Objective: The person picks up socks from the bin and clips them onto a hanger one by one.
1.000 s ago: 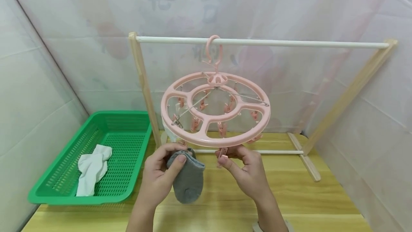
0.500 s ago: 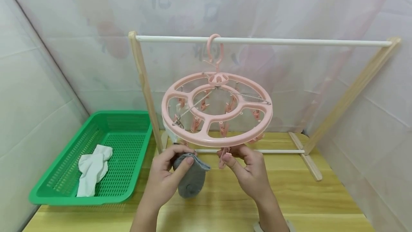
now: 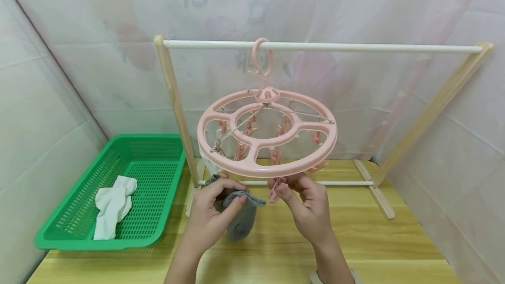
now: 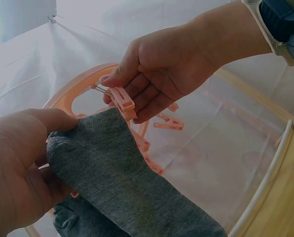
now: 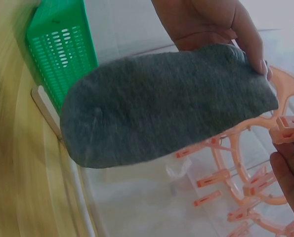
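A grey sock point(image 3: 241, 223) hangs from my left hand point(image 3: 213, 218), whose thumb and fingers pinch it at the cuff. My right hand point(image 3: 309, 209) holds a pink clothespin point(image 3: 277, 190) below the front rim of the round pink clip hanger point(image 3: 258, 171). In the left wrist view the cuff corner of the sock point(image 4: 112, 158) lies right by the clothespin point(image 4: 123, 101); whether they touch I cannot tell. Behind my left hand another dark grey sock point(image 4: 82, 217) is partly hidden. The right wrist view shows the sock's point(image 5: 161, 108) toe and sole.
The hanger hooks over the white bar point(image 3: 355, 47) of a wooden rack point(image 3: 173, 95). Several more clothespins point(image 3: 275, 156) dangle beneath it, and something white point(image 3: 208, 161) hangs at its left. At left stands a green basket point(image 3: 158, 240) with white socks point(image 3: 114, 205) inside.
My left hand has moved right with the grey sock, bringing its cuff near the clothespin. My right hand keeps its grip on the clothespin and has shifted slightly right.
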Available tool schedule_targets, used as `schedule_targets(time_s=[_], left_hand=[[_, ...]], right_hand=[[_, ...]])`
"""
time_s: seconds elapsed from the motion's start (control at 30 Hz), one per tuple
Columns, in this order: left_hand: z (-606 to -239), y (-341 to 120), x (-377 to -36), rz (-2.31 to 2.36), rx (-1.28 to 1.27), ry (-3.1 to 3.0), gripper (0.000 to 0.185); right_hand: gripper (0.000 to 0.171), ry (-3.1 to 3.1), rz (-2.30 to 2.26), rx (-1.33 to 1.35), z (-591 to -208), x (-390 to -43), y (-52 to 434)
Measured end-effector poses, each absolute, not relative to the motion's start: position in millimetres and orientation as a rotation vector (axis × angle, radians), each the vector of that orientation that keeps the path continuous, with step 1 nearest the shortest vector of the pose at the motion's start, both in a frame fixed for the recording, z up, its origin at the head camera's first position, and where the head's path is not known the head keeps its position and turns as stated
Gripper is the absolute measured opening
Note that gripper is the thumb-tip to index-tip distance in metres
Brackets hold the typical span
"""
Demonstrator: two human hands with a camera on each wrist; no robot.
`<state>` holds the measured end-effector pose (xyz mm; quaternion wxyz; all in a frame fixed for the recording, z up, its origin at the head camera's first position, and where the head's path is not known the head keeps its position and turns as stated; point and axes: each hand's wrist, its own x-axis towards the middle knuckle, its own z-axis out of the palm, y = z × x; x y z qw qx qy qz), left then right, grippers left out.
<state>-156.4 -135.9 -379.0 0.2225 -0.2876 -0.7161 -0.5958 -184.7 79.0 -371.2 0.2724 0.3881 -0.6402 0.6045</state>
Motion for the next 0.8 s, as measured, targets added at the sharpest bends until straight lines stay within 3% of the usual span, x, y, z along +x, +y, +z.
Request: schedule_targets(time_s=[0.8], left_hand=[[-379.0, -123.5, -155.7, -1.353, -0.832, -1.994, 0.013]], right_hand=[[0.012, -1.539, 1.913, 1.118, -368.5, -183.1, 76.8]])
